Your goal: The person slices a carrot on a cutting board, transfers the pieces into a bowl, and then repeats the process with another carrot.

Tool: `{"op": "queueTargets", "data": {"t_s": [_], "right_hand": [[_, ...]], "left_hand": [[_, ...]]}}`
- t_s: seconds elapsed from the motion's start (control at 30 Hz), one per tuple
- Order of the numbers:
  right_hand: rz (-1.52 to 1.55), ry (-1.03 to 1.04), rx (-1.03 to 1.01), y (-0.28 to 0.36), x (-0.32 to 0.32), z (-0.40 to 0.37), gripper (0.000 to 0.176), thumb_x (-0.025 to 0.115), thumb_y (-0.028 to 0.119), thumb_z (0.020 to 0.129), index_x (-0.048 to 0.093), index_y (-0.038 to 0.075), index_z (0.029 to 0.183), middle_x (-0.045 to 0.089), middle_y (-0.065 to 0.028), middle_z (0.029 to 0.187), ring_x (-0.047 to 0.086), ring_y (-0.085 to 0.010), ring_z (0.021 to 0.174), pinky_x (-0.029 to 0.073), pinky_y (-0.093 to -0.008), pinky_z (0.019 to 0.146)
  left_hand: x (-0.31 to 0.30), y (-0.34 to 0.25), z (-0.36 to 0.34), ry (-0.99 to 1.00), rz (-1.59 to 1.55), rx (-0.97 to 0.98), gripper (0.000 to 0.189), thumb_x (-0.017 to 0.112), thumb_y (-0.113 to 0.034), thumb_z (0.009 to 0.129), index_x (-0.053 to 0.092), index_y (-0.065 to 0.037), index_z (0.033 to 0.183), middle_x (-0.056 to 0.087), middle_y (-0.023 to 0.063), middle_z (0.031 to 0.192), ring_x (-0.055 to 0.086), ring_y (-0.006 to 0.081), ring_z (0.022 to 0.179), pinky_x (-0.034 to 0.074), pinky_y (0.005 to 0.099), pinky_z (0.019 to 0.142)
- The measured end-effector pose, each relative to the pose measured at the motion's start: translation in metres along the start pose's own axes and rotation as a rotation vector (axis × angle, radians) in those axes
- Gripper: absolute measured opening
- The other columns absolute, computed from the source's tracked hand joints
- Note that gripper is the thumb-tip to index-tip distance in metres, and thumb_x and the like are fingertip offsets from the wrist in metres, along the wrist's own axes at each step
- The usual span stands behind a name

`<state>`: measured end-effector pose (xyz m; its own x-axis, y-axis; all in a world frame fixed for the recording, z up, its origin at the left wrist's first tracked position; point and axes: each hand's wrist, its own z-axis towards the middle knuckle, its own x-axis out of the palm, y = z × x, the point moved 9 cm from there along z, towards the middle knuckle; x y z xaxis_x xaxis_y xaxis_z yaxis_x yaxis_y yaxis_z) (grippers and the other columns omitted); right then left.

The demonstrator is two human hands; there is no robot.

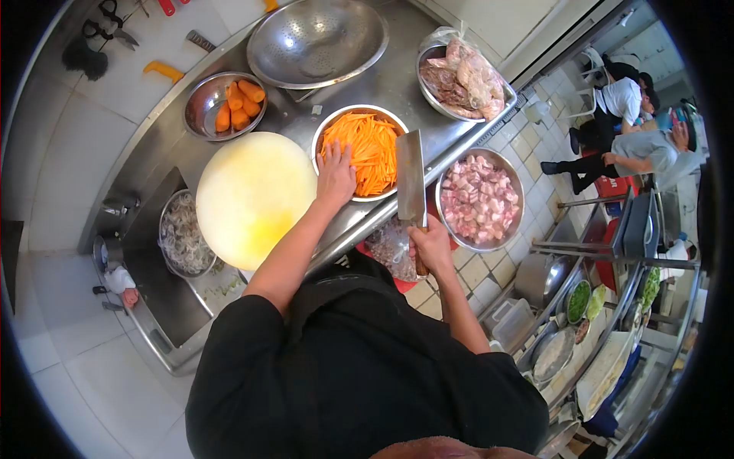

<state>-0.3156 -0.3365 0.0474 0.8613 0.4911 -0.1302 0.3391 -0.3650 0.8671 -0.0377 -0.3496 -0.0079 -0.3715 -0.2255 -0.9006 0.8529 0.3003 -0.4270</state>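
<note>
My left hand point(336, 174) rests at the near left side of a metal bowl point(317, 131) heaped with shredded carrot point(367, 149). Its fingers lie spread over the shreds and the rim. A cleaver point(410, 172) stands blade-up in my right hand point(432, 245), which is wrapped round the handle to the right of that bowl. Left of the bowl sits a round, pale chopping board point(252, 195), stained yellow near its lower part. Behind the board, a smaller metal bowl point(200, 111) contains several peeled carrots point(238, 103).
A large colander point(317, 46) stands at the back. Bagged meat fills a bowl point(462, 80) at the counter's right end; cut meat point(480, 197) fills a basin lower down. Left is a sink point(145, 252) with a filled bowl point(186, 233). People and loaded shelves are at right.
</note>
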Motion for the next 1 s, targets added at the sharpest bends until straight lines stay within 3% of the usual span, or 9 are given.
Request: {"op": "queueTargets", "data": {"t_s": [0.1,0.37,0.5,0.6,0.7,0.73,0.83,0.9,1.0], "right_hand": [[0.037,0.024,0.007,-0.001,0.006,0.006,0.02,0.068,0.011,0.094,0.067,-0.001,0.11,0.062,-0.003,0.071,0.059,-0.0113,0.054,0.05,-0.0295,0.051],[0.066,0.004,0.034,0.005,0.008,0.007,0.017,0.069,0.011,0.093,0.066,0.0,0.106,0.061,-0.0033,0.071,0.058,-0.0114,0.054,0.05,-0.0293,0.051],[0.044,-0.024,0.017,0.006,0.004,0.009,0.014,0.069,0.01,0.093,0.065,0.0,0.102,0.061,-0.0036,0.07,0.058,-0.0117,0.053,0.05,-0.0295,0.05],[0.02,-0.033,0.023,0.011,0.002,0.002,0.013,0.069,0.011,0.093,0.064,0.001,0.1,0.061,-0.0036,0.069,0.058,-0.012,0.052,0.051,-0.0297,0.049],[0.002,-0.043,0.038,0.013,0.001,-0.001,0.013,0.069,0.011,0.093,0.064,0.001,0.099,0.061,-0.0036,0.069,0.059,-0.0123,0.052,0.051,-0.03,0.049],[0.003,-0.041,0.036,0.01,0.002,-0.001,0.013,0.069,0.012,0.093,0.064,0.001,0.099,0.061,-0.0035,0.069,0.059,-0.0123,0.052,0.051,-0.03,0.048],[-0.019,-0.024,0.024,0.004,0.005,0.007,0.013,0.069,0.012,0.094,0.064,0.001,0.099,0.061,-0.0034,0.068,0.059,-0.0121,0.051,0.05,-0.0297,0.048],[-0.033,-0.023,0.022,0.004,0.006,0.008,0.013,0.069,0.012,0.094,0.064,0.001,0.1,0.061,-0.0034,0.068,0.059,-0.0118,0.051,0.05,-0.0292,0.048],[-0.032,-0.032,0.028,0.009,0.011,0.009,0.013,0.07,0.011,0.093,0.065,0.001,0.1,0.061,-0.0033,0.067,0.058,-0.0113,0.051,0.049,-0.0285,0.048]], "left_hand": [[-0.015,-0.01,0.009,-0.087,-0.149,0.064,0.063,0.058,-0.024,0.102,0.041,-0.001,0.158,0.03,0.029,0.166,0.024,0.0489,0.155,0.018,0.0654,0.125],[0.026,-0.034,0.036,-0.042,-0.031,0.2,0.06,0.057,-0.022,0.103,0.042,-0.001,0.157,0.033,0.0295,0.165,0.025,0.052,0.154,0.019,0.0616,0.127],[0.033,-0.033,0.077,0.09,-0.054,0.201,0.058,0.058,-0.021,0.104,0.044,-0.002,0.156,0.032,0.0286,0.166,0.024,0.051,0.155,0.019,0.0615,0.127],[-0.011,-0.041,0.076,0.108,-0.038,0.204,0.045,0.061,-0.018,0.101,0.06,-0.003,0.143,0.051,0.0259,0.154,0.044,0.0459,0.146,0.034,0.0542,0.122],[-0.044,-0.006,0.062,0.002,-0.412,0.081,0.027,0.064,-0.014,0.097,0.074,-0.003,0.12,0.07,0.0212,0.126,0.065,0.0401,0.121,0.051,0.0462,0.105],[-0.066,-0.002,0.048,-0.198,-0.407,0.136,0.017,0.065,-0.01,0.095,0.077,-0.001,0.103,0.074,0.0187,0.102,0.07,0.0381,0.099,0.056,0.0436,0.087],[-0.078,0.012,-0.003,-0.21,-0.361,-0.007,0.015,0.067,-0.009,0.093,0.076,0.0,0.101,0.073,0.0193,0.099,0.069,0.0389,0.096,0.055,0.0452,0.085],[-0.063,0.007,-0.037,-0.083,-0.361,0.042,0.018,0.07,-0.01,0.09,0.076,0.0,0.105,0.072,0.0177,0.104,0.068,0.0366,0.104,0.053,0.0453,0.093],[-0.057,-0.023,-0.079,-0.143,-0.211,0.308,0.023,0.073,-0.009,0.087,0.077,-0.002,0.108,0.072,0.0152,0.109,0.065,0.034,0.114,0.048,0.047,0.104]]}}
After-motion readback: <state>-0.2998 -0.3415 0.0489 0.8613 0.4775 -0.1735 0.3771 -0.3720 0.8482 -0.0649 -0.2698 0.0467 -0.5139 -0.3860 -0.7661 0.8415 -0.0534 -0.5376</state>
